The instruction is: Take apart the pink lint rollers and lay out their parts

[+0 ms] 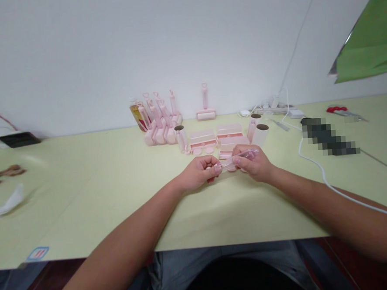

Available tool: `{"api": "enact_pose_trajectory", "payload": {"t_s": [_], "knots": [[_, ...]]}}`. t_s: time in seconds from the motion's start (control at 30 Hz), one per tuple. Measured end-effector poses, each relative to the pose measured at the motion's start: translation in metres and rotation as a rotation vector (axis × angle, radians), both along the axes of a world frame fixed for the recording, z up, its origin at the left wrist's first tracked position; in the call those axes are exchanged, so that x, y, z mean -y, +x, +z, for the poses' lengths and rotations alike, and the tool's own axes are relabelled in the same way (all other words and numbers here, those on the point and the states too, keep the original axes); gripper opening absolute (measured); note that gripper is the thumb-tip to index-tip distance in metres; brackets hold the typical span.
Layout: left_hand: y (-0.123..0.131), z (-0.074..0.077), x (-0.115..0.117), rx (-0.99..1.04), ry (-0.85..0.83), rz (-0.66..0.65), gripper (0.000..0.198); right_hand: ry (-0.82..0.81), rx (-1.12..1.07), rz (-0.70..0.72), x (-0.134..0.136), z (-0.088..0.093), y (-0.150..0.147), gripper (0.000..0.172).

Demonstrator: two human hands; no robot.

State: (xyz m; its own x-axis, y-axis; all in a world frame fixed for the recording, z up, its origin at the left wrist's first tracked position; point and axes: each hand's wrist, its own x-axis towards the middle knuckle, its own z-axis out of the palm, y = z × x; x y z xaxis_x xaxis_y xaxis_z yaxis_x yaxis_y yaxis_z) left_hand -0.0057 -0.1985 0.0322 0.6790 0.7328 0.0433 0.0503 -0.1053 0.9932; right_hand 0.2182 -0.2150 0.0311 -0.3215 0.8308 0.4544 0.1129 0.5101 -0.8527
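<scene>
Both hands meet over the table in front of several pink lint roller parts. My right hand (pixel 256 165) is closed round a clear pink lint roller handle (pixel 228 162), which lies slantwise between the hands. At its left end, my left hand (pixel 200 173) pinches with thumb and fingers; a pink bit shows under them, but its shape is mostly hidden. Just beyond the hands are pink covers with clear lids (pixel 202 138) and small round pink end pieces (pixel 209 149), some partly behind the right hand.
Upright lint rollers (pixel 160 131) cluster at the back left beside a yellow bottle (pixel 137 115). Another lint roller (pixel 206 113) stands by the wall. Paper rolls (pixel 261 135) stand to the right. A white cable (pixel 315 163) crosses the right side near a dark object (pixel 327 137).
</scene>
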Motion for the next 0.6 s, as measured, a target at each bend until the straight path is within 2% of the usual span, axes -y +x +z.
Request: {"api": "enact_pose_trajectory", "payload": {"t_s": [0.1, 0.23, 0.43, 0.6], "knots": [[-0.0007, 0.0020, 0.0001, 0.000, -0.018, -0.024, 0.046, 0.018, 0.017, 0.015, 0.0010, 0.0010, 0.0000, 0.037], [-0.0012, 0.0031, -0.0013, -0.015, -0.001, 0.026, 0.052, 0.055, 0.051, 0.008, 0.0027, 0.0018, -0.0006, 0.037], [0.0019, -0.0008, -0.0016, 0.049, 0.028, 0.086, 0.044, 0.047, -0.013, -0.132, -0.0016, 0.0013, -0.0008, 0.041], [0.0012, -0.0024, -0.0025, 0.025, 0.057, 0.082, 0.042, 0.027, -0.043, -0.114, -0.0028, 0.0014, -0.0017, 0.040]]}}
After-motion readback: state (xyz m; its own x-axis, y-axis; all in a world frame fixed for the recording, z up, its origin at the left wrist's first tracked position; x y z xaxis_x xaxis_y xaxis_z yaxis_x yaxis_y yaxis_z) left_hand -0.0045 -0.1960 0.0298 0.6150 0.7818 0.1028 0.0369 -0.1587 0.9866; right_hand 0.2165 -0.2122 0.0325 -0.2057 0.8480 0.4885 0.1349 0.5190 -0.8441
